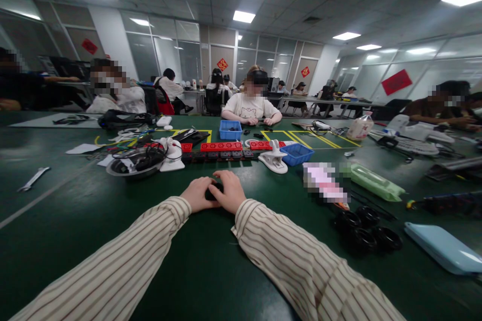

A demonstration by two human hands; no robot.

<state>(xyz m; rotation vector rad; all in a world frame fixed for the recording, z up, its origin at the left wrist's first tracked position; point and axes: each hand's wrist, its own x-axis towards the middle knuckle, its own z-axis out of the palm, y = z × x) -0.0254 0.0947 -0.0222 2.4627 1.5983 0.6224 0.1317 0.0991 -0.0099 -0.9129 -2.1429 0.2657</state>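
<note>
Both hands closed together on one small black part at table centre.

Left to right: one wrench (33,179) on the green table (75,220); left hand (196,194) and right hand (230,191) touching, clamped on the black part (213,191), largely hidden; work appears in progress, outcome not visible; beyond, one row of red blocks (221,146), two blue bins (230,130); four black rings (363,233) right, seemingly unhandled.
</note>
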